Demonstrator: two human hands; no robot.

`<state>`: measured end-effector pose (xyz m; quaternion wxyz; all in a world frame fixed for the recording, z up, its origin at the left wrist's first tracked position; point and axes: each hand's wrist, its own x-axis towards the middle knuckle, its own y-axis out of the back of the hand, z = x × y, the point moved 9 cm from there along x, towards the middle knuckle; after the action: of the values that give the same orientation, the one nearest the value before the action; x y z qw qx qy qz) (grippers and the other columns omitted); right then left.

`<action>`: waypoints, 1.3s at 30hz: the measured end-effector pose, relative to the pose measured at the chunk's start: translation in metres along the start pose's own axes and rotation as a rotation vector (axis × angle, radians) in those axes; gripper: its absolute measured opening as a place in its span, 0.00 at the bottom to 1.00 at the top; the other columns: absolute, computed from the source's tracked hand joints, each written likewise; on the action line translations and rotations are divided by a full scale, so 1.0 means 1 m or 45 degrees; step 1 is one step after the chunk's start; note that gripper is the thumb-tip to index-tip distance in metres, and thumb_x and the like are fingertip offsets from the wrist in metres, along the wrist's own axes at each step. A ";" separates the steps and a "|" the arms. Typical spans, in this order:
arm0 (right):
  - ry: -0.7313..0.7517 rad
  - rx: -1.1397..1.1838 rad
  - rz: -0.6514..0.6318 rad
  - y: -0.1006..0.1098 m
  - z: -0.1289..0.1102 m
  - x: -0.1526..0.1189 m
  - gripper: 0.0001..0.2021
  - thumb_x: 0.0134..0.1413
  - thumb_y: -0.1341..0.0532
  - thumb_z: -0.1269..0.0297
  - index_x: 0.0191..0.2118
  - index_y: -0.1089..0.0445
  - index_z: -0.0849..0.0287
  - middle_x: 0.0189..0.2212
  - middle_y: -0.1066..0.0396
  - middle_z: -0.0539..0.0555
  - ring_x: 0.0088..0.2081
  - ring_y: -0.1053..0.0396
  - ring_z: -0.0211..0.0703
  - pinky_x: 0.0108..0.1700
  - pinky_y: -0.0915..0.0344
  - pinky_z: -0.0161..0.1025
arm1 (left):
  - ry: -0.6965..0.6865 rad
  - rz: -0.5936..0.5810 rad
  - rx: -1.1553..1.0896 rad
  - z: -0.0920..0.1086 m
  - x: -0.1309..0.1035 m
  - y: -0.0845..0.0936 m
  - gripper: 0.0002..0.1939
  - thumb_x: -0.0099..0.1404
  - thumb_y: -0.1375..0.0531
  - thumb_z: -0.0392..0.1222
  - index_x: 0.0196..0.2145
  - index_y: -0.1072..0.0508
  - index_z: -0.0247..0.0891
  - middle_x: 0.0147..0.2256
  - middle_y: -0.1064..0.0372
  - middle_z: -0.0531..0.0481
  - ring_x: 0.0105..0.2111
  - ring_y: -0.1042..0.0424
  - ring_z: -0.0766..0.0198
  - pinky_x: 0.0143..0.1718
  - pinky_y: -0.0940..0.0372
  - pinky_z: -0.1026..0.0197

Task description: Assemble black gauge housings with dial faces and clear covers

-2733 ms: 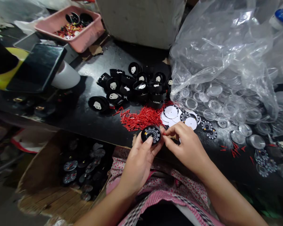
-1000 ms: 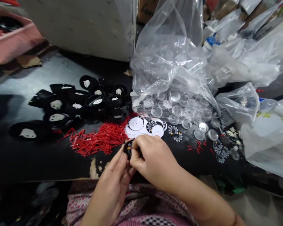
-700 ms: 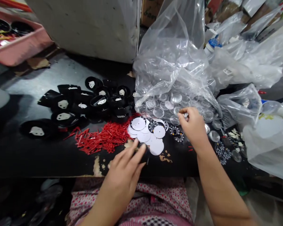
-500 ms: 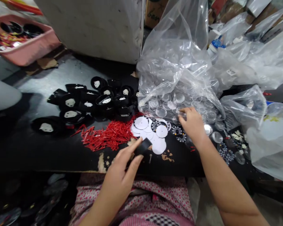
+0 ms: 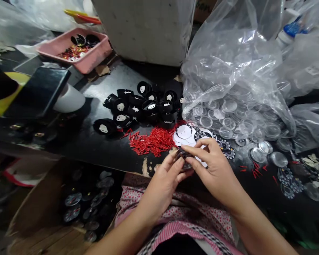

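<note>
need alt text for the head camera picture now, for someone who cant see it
A left hand and right hand together hold a dark round part near the edge of a black worktable. Beyond them lie black cups, red slivers and white discs; a clear bag with transparent round covers is on the right, a pink bin at upper left.

A round, dark case (image 5: 185,156) (its face unclear) is held between left hand (image 5: 163,182) and right hand (image 5: 214,169).

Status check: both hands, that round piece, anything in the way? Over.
Left hand, right hand both gripping dark round piece. Piece partly covered. Red pointers, white discs just beyond; nothing seen blocking.
</note>
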<state>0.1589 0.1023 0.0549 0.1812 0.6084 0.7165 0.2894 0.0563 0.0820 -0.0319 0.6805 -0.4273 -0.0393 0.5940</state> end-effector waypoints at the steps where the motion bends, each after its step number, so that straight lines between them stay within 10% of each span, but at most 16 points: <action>1: -0.001 -0.024 0.004 0.000 0.000 0.001 0.15 0.63 0.42 0.67 0.53 0.27 0.51 0.47 0.36 0.56 0.44 0.32 0.42 0.46 0.34 0.41 | -0.030 0.000 0.052 0.002 0.000 0.000 0.16 0.63 0.36 0.46 0.49 0.24 0.47 0.54 0.27 0.48 0.52 0.27 0.54 0.48 0.28 0.55; 8: -0.022 -0.291 0.168 0.004 0.001 0.009 0.19 0.69 0.54 0.57 0.27 0.39 0.56 0.22 0.38 0.49 0.27 0.40 0.40 0.33 0.45 0.39 | -0.165 -0.043 0.409 0.007 -0.006 -0.007 0.15 0.62 0.36 0.39 0.48 0.23 0.44 0.49 0.23 0.50 0.53 0.28 0.57 0.52 0.31 0.60; 14: -0.026 -0.118 0.114 -0.008 0.003 0.014 0.19 0.68 0.53 0.55 0.26 0.40 0.56 0.22 0.38 0.49 0.27 0.39 0.39 0.33 0.45 0.38 | -0.157 0.049 0.489 0.015 -0.012 0.000 0.14 0.61 0.36 0.39 0.46 0.22 0.44 0.48 0.22 0.49 0.50 0.25 0.56 0.53 0.32 0.57; 21: -0.203 0.128 -0.092 -0.015 0.021 0.007 0.10 0.64 0.44 0.58 0.34 0.31 0.55 0.29 0.29 0.50 0.32 0.32 0.41 0.36 0.40 0.39 | -0.288 0.730 1.102 0.054 -0.097 0.159 0.19 0.58 0.34 0.47 0.48 0.23 0.45 0.52 0.26 0.45 0.56 0.31 0.47 0.62 0.44 0.45; 23: -0.185 0.174 -0.160 -0.025 0.017 0.006 0.07 0.63 0.43 0.61 0.35 0.31 0.55 0.30 0.28 0.50 0.32 0.31 0.42 0.36 0.39 0.39 | -0.433 0.867 1.468 0.083 -0.112 0.180 0.20 0.59 0.34 0.47 0.49 0.24 0.45 0.57 0.31 0.43 0.61 0.38 0.45 0.65 0.52 0.42; 28: 0.010 0.218 -0.368 -0.051 -0.014 0.004 0.09 0.64 0.45 0.63 0.33 0.31 0.55 0.30 0.27 0.51 0.33 0.30 0.43 0.37 0.36 0.41 | -0.850 0.921 1.591 0.164 -0.070 0.153 0.24 0.69 0.45 0.47 0.62 0.36 0.42 0.57 0.32 0.42 0.57 0.32 0.55 0.61 0.43 0.51; 32: -0.012 0.122 -0.393 -0.046 -0.010 -0.004 0.08 0.64 0.45 0.64 0.34 0.31 0.55 0.33 0.26 0.52 0.36 0.29 0.44 0.38 0.35 0.42 | -0.664 0.969 1.620 0.209 -0.013 0.143 0.17 0.63 0.38 0.49 0.47 0.24 0.40 0.51 0.28 0.45 0.54 0.31 0.49 0.59 0.42 0.49; 36: -0.142 -0.024 -0.285 -0.020 0.027 -0.008 0.09 0.64 0.46 0.63 0.35 0.30 0.55 0.34 0.26 0.53 0.36 0.29 0.44 0.40 0.34 0.42 | -0.618 0.963 1.489 0.202 -0.009 0.139 0.19 0.60 0.36 0.53 0.46 0.27 0.42 0.43 0.28 0.53 0.53 0.32 0.43 0.58 0.44 0.37; 39: -0.249 -0.344 0.006 0.017 0.058 -0.002 0.10 0.62 0.43 0.62 0.45 0.30 0.57 0.41 0.28 0.58 0.43 0.29 0.51 0.44 0.34 0.49 | -0.621 0.785 1.024 0.164 -0.027 0.128 0.20 0.62 0.36 0.53 0.51 0.33 0.52 0.41 0.28 0.61 0.45 0.28 0.55 0.54 0.37 0.46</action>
<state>0.2075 0.1127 0.0207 0.3297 0.6054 0.6484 0.3230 -0.1424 0.1381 0.0031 0.5558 0.0238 0.1607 0.8153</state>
